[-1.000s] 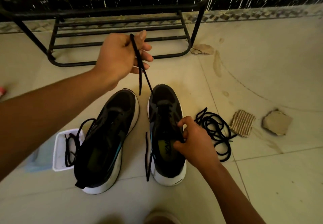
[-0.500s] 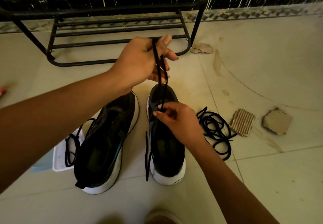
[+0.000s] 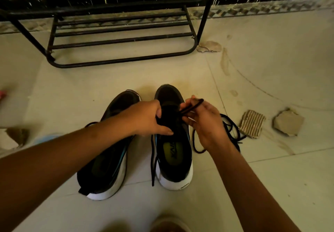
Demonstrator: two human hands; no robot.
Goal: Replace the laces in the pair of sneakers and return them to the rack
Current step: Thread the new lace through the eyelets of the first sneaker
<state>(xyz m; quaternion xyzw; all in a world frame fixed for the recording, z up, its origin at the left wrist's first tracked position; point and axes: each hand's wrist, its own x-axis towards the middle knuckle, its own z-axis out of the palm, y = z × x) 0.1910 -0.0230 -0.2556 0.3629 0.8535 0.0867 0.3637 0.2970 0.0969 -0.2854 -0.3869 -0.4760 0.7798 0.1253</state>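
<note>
Two black sneakers with white soles stand side by side on the tiled floor, the left sneaker (image 3: 108, 163) and the right sneaker (image 3: 174, 157). My left hand (image 3: 146, 119) rests on the right sneaker's tongue area, thumb and fingers curled on its upper. My right hand (image 3: 204, 123) pinches a black lace (image 3: 192, 106) that runs from the shoe's eyelets up between its fingers. Another length of that lace (image 3: 153, 161) hangs down the shoe's left side to the floor. A loose bundle of black laces (image 3: 229, 132) lies right of the shoe, partly behind my right hand.
A black metal shoe rack (image 3: 115, 29) stands against the wall ahead with bare shelves. A piece of corrugated cardboard (image 3: 252, 124) and a broken tile chip (image 3: 288, 123) lie to the right. A pale container (image 3: 45, 138) shows behind my left forearm.
My left hand let go of the raised lace and dropped onto the right sneaker. My right hand moved up the shoe and took the lace end.
</note>
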